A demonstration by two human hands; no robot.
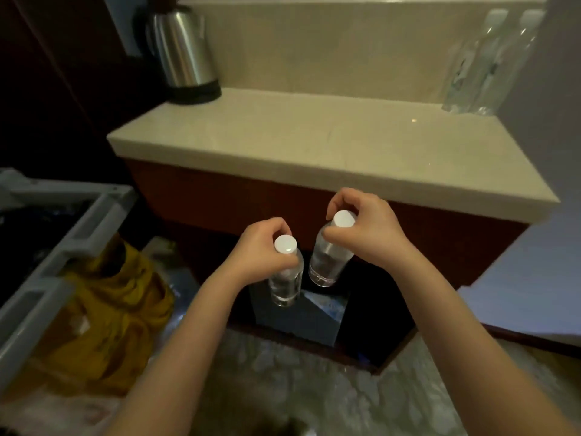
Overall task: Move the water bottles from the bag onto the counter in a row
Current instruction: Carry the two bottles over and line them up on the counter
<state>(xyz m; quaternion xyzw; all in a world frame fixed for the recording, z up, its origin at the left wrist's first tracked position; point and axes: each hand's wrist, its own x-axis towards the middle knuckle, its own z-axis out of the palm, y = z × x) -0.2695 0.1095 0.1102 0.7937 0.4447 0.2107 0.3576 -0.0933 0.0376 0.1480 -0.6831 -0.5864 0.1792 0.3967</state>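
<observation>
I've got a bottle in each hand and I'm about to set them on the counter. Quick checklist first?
1. Left hand grips the left bottle at the neck: ok.
2. Right hand grips the right bottle at the neck: ok.
3. White caps on both: ok.
4. Bare counter between the kettle and the two standing bottles at far right: ok.
5. Bottle bases above the counter's edge: not ok, both seem to hang lower, in front of the cabinet.
6. Bag emptied: cannot tell, its inside is dark.
</observation>
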